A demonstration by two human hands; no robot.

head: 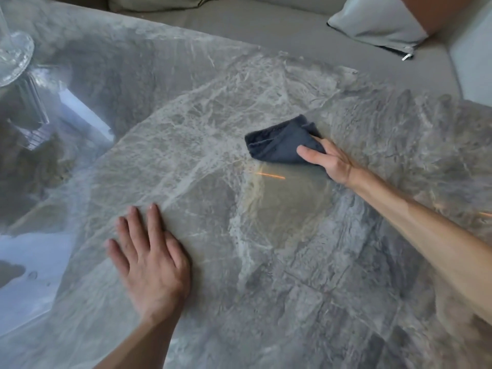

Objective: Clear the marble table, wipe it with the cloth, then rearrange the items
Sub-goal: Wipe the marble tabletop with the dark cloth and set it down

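The grey marble table [186, 155] is pressed by the flat, open left hand [151, 265]; mid-table, the dark blue cloth [277, 145], likely soft and limp, is gripped at its bunched edge by the right hand [330, 161]

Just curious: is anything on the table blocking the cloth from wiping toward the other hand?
Nothing visible does. Only bare table lies between the cloth and the left hand; a glass stands far left.

Both the left hand [149, 262] and right hand [330, 161] are bare, forearms uncovered.
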